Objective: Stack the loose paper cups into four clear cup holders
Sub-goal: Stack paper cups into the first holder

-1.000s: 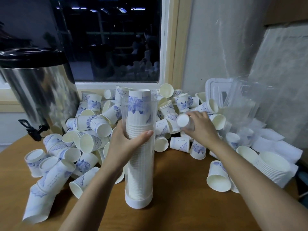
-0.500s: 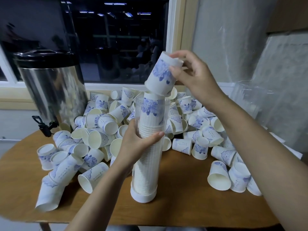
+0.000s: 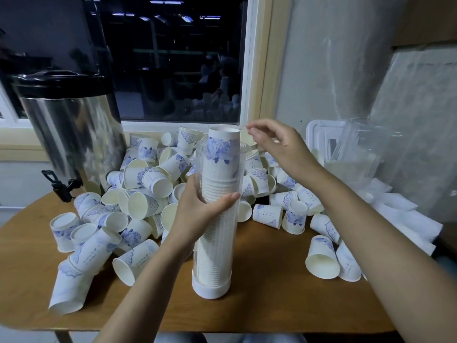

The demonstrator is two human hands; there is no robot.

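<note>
Left hand wrapped round clear cup holder at mid-height; right hand loose-fingered, empty, at 2 o'clock of its rim.
Wooden table; steel urn, 10 o'clock; loose paper cups heaped 9 to 3 o'clock; holder upright, centre, top cup protruding.

White paper cups were printed with blue floral patterns; the table was brown, the urn silver, black-lidded.
</note>
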